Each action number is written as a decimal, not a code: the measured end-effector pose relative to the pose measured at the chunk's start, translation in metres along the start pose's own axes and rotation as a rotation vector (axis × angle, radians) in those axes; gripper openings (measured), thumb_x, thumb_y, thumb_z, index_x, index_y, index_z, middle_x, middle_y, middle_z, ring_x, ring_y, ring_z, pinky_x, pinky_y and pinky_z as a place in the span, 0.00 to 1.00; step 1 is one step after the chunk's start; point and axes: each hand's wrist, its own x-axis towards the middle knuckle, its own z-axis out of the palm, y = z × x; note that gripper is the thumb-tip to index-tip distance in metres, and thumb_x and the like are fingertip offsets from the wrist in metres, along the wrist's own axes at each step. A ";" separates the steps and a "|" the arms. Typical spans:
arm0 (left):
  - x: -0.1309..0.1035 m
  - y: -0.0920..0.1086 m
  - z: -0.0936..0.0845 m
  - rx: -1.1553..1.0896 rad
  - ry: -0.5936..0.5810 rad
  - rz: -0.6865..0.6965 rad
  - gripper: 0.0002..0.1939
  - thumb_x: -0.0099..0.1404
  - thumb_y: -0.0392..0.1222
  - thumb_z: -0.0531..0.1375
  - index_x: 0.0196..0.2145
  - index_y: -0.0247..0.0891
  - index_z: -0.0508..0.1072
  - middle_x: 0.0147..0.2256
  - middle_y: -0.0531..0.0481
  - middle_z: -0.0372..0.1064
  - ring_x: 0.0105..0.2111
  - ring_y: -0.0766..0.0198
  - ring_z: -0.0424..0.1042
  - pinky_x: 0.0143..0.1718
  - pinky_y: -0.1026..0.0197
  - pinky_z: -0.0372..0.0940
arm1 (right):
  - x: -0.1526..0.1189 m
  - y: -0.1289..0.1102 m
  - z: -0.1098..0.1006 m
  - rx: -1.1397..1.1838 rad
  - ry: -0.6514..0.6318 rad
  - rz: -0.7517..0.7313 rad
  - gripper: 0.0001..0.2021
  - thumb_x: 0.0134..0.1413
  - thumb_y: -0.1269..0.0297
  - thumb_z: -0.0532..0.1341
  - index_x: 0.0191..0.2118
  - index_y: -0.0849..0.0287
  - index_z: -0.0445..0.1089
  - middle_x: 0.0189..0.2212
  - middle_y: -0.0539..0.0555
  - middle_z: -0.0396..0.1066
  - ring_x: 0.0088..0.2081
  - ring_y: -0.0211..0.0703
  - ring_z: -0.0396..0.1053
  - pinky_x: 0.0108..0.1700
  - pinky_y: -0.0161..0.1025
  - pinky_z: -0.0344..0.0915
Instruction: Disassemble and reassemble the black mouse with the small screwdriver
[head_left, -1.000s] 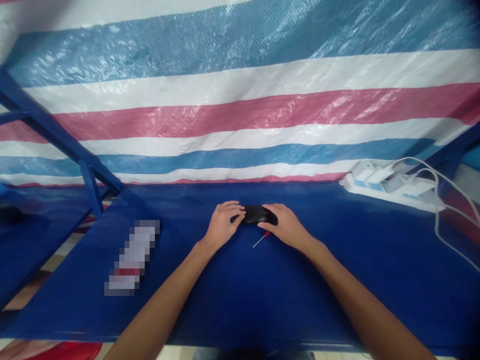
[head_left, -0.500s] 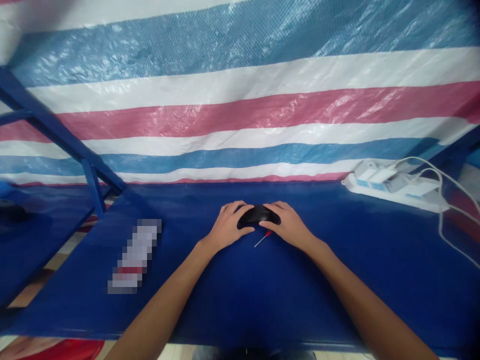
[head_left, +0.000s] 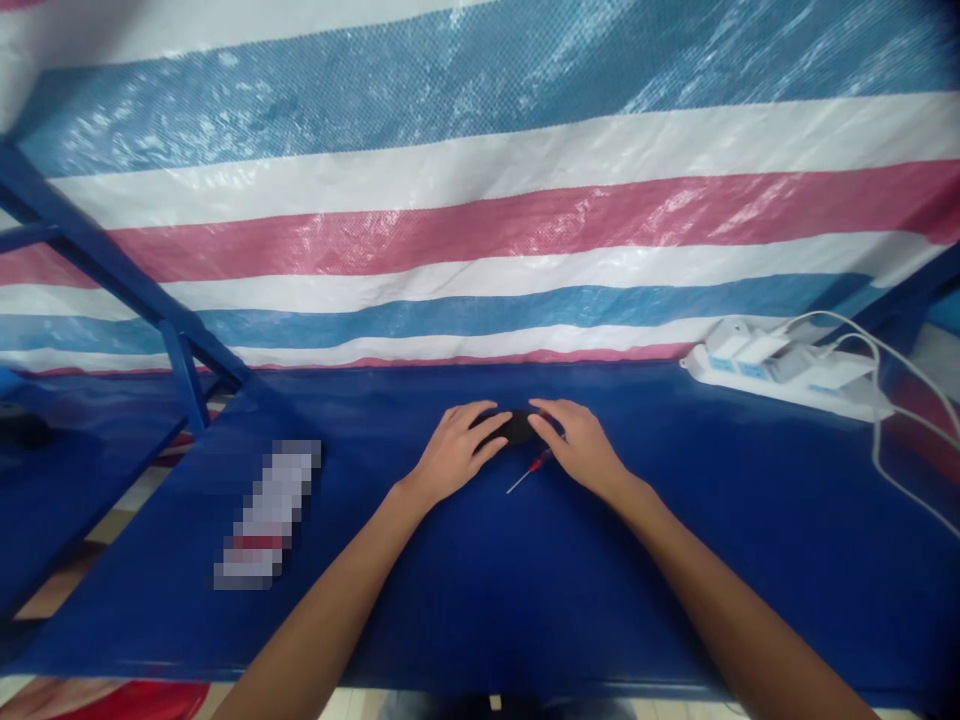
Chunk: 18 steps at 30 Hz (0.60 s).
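Note:
A black computer mouse [head_left: 517, 428] is between my two hands over the blue tabletop, its ends partly covered by fingers. My left hand [head_left: 457, 450] has its fingers and thumb around the left end. At the opposite end, my right hand [head_left: 577, 440] curves its fingers and thumb about the mouse. Just below them lies a small screwdriver [head_left: 534, 466] with a red handle, its thin metal shaft pointing toward the lower left. The right hand partly hides its handle.
A white power strip [head_left: 795, 380] with plugged-in adapters and cables stands at the back right. On the left lies a pixelated pale item [head_left: 274, 510]. A blue metal frame [head_left: 184, 370] rises at the left, before a striped plastic sheet [head_left: 465, 240].
The mouse now shows a dull, flatter dark face instead of its glossy top. My fingers have shifted on it, and more of the screwdriver's handle shows.

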 end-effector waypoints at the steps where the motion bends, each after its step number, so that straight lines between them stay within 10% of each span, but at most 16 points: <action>1: 0.000 0.000 0.001 0.002 -0.010 0.026 0.19 0.74 0.47 0.50 0.59 0.46 0.65 0.58 0.45 0.64 0.58 0.55 0.64 0.58 0.48 0.60 | 0.001 0.002 -0.004 -0.037 0.046 0.050 0.18 0.64 0.56 0.50 0.49 0.58 0.72 0.41 0.58 0.77 0.43 0.50 0.74 0.50 0.49 0.66; 4: -0.001 -0.001 0.007 -0.005 0.007 0.081 0.21 0.73 0.48 0.51 0.61 0.44 0.63 0.59 0.43 0.63 0.59 0.54 0.63 0.58 0.46 0.60 | 0.000 0.007 -0.011 -0.200 0.038 0.270 0.15 0.61 0.56 0.52 0.41 0.55 0.74 0.25 0.54 0.75 0.28 0.49 0.73 0.34 0.43 0.67; 12: -0.002 0.000 0.009 -0.005 0.018 0.092 0.19 0.73 0.46 0.52 0.60 0.44 0.65 0.60 0.46 0.63 0.60 0.56 0.63 0.58 0.48 0.63 | -0.004 -0.002 0.001 -0.257 -0.118 0.402 0.07 0.54 0.58 0.60 0.33 0.54 0.71 0.25 0.56 0.75 0.31 0.53 0.74 0.31 0.45 0.66; 18: -0.001 0.003 0.005 -0.036 -0.004 0.135 0.19 0.73 0.45 0.52 0.60 0.45 0.65 0.60 0.47 0.63 0.62 0.57 0.61 0.60 0.47 0.62 | -0.002 -0.010 -0.015 0.303 0.394 0.265 0.12 0.59 0.57 0.57 0.45 0.56 0.70 0.22 0.47 0.70 0.20 0.38 0.69 0.26 0.36 0.67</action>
